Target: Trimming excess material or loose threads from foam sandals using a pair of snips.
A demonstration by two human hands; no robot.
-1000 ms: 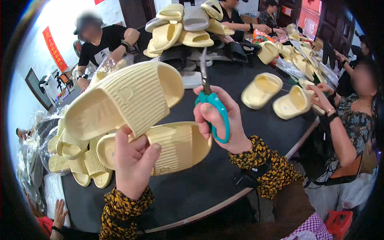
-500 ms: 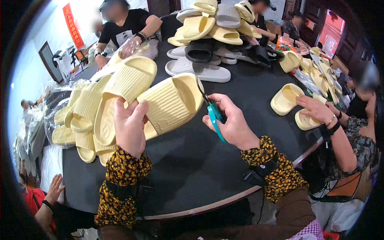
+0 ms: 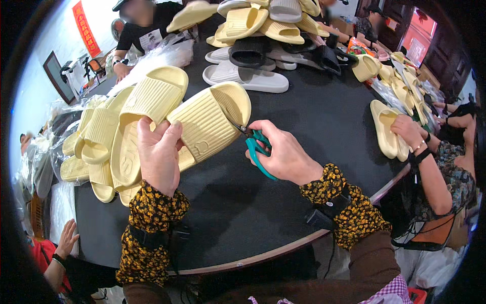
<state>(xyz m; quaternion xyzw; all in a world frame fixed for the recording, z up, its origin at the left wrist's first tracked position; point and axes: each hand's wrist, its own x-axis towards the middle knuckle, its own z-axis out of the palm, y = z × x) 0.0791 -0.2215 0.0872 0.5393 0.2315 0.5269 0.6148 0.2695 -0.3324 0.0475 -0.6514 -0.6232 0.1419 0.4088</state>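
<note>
My left hand (image 3: 160,158) is closed on a pale yellow slipper (image 3: 205,124) with a ribbed strap, its thumb along the strap's near edge. Part of another yellow sole shows beneath it. My right hand (image 3: 292,158) grips small scissors with teal handles (image 3: 258,161). Their dark blades are at the strap's right edge, by the slipper's open end; whether they touch it I cannot tell. Right beside my left fingers lies another yellow slipper (image 3: 152,96), on top of a heap of yellow slippers (image 3: 101,129) to the left.
A stack of yellow, grey and black slippers (image 3: 248,76) stands at the far middle of the black table (image 3: 228,202). Plastic bags (image 3: 167,53) lie far left. On the right, a co-worker's hand (image 3: 407,133) holds yellow slippers (image 3: 383,129). Another person's hand (image 3: 68,238) is at lower left.
The scissors have moved down and left, from the slipper's end to the strap's edge. The co-worker on the right has gathered up the yellow slippers. Across the table, a yellow slipper is now raised.
</note>
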